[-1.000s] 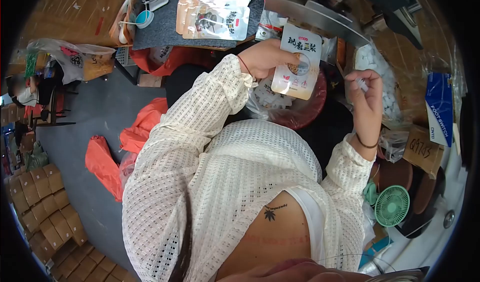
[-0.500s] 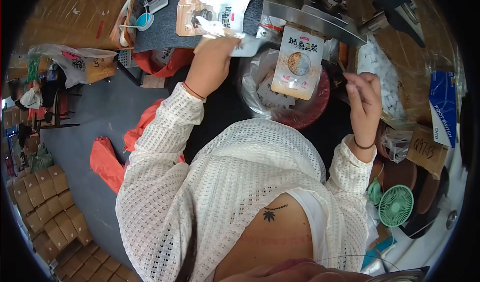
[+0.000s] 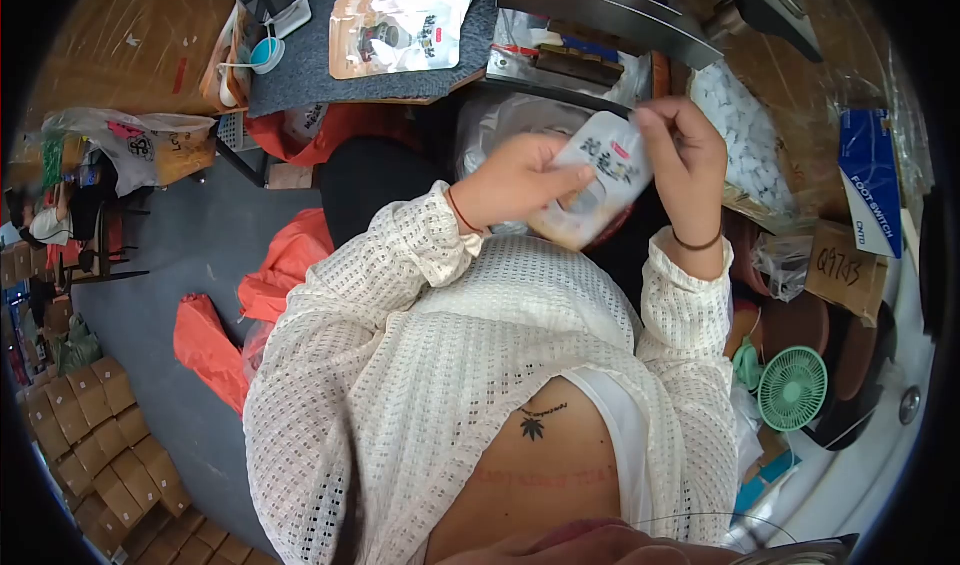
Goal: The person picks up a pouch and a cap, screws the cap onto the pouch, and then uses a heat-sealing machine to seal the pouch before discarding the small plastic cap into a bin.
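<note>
Since half a second ago both hands have come together before the chest, and the pouch (image 3: 600, 177) is now between them, nearer to the body than the worktop (image 3: 300, 75). The worktop carries a grey mat that looks like felt. Next to the mat is a steel machine (image 3: 600, 10), hard and shiny. To its right lies a clear bag of small white sachets (image 3: 745, 130), lumpy and soft. On the mat lies a stack of pouches (image 3: 400, 15), flat and glossy. The held pouch is white smooth film with a round clear window, and it is tilted. The left hand (image 3: 515, 180) pinches its side, thumb on the front. The right hand (image 3: 685, 150) pinches the upper corner with fingertips pressed together. The work seems to be at the top edge, so the left grip should be firm without creasing the film, and the mouth should point upward.
</note>
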Action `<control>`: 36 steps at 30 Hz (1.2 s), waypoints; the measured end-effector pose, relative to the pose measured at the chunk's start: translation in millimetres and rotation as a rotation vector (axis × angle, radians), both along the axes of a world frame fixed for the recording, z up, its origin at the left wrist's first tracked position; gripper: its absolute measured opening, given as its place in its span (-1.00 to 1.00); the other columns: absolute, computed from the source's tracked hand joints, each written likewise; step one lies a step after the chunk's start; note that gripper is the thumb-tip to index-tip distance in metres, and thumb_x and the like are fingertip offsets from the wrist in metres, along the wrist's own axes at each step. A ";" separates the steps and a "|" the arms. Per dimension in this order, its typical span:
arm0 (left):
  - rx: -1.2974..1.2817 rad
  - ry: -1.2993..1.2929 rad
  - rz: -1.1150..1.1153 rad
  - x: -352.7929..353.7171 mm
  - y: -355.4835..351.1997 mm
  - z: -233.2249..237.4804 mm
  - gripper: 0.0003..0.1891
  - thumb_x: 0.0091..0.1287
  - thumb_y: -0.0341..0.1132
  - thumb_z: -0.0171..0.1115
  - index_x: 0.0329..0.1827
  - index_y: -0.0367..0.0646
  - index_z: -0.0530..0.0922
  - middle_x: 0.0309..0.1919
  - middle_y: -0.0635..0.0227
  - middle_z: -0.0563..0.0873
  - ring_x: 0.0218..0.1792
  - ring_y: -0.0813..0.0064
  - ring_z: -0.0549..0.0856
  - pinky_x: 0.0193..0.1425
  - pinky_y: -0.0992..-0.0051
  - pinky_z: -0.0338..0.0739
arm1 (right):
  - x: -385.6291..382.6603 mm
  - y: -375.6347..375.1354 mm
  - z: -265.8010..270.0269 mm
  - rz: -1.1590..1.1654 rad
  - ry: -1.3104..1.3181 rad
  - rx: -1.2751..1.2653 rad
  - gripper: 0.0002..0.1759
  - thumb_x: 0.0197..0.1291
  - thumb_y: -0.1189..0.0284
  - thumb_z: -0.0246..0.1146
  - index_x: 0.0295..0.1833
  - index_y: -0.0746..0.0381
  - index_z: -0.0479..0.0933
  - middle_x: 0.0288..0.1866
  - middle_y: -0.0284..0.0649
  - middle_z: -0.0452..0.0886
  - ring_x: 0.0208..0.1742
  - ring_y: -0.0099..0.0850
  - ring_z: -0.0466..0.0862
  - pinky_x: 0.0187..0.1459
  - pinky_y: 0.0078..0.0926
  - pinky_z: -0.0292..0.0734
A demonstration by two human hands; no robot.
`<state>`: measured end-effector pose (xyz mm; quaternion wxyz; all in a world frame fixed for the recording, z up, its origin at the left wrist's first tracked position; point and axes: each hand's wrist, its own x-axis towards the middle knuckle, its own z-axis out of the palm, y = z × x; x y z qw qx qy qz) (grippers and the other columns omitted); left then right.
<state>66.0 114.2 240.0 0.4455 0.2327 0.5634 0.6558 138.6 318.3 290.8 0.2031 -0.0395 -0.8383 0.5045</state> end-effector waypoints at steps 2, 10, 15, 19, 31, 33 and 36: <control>0.040 -0.143 -0.061 6.1 5.9 -5.8 -0.69 0.57 -0.24 0.31 0.16 -0.33 0.69 -0.09 0.35 0.82 -0.14 0.66 0.74 0.00 0.54 0.67 | 5.3 12.4 1.0 0.072 -0.037 0.171 -0.79 0.54 0.46 0.18 -0.02 0.35 0.67 -0.21 -0.15 0.75 -0.20 -0.39 0.70 -0.10 -0.49 0.56; 0.064 -0.251 -0.073 -18.1 15.0 -25.9 -0.64 0.46 -0.36 0.38 0.21 -0.42 0.64 0.01 0.23 0.81 -0.06 0.53 0.78 0.16 0.46 0.68 | 18.8 88.3 -11.8 -0.318 -0.014 0.779 -0.64 0.50 0.32 0.26 0.24 0.33 0.59 0.06 0.04 0.72 0.07 -0.01 0.72 0.15 -0.23 0.58; 0.068 -0.271 0.072 -65.3 25.1 -17.1 -0.61 0.45 -0.38 0.38 0.24 -0.45 0.61 0.09 0.14 0.78 -0.03 0.44 0.77 0.13 0.42 0.67 | 13.1 102.7 -31.5 -0.331 -0.267 0.708 -0.63 0.38 0.42 0.37 0.24 0.26 0.58 -0.01 0.03 0.70 0.01 -0.03 0.73 0.04 -0.22 0.62; -0.050 -0.035 0.184 -70.2 20.7 -22.0 -0.52 0.46 -0.27 0.41 0.30 -0.42 0.55 0.11 0.11 0.77 0.04 0.40 0.73 0.16 0.40 0.62 | 16.0 103.1 -40.0 -0.373 -0.150 0.711 -0.69 0.40 0.41 0.35 0.19 0.25 0.60 -0.07 0.00 0.69 -0.11 -0.05 0.71 -0.04 -0.23 0.62; -0.561 1.576 0.392 -76.7 -100.6 -30.5 -0.60 0.37 -0.38 0.34 0.28 -0.07 0.64 0.13 0.12 0.70 0.13 0.09 0.68 0.20 0.17 0.52 | 38.5 96.9 -31.5 -0.409 0.300 -0.098 -0.72 0.54 0.51 0.21 0.27 0.34 0.56 -0.05 -0.24 0.69 -0.01 -0.52 0.66 0.12 -0.50 0.54; -0.314 1.203 0.565 -73.1 -94.0 -39.8 -0.70 0.42 -0.42 0.28 0.20 -0.10 0.68 -0.06 0.13 0.76 -0.03 0.16 0.74 0.06 0.28 0.58 | 39.2 85.7 -25.3 -0.392 0.231 -0.105 -0.66 0.58 0.48 0.17 0.36 0.33 0.52 0.00 -0.22 0.70 0.02 -0.52 0.66 0.15 -0.52 0.51; -0.218 0.671 0.390 -58.5 -69.4 -21.7 -0.83 0.49 -0.37 0.32 0.01 -0.26 0.73 -0.24 0.34 0.79 -0.25 0.59 0.72 -0.14 0.53 0.59 | 42.0 67.8 -17.4 -0.326 0.065 0.085 -0.71 0.60 0.46 0.16 0.27 0.35 0.61 -0.02 -0.24 0.69 0.02 -0.49 0.66 0.15 -0.54 0.49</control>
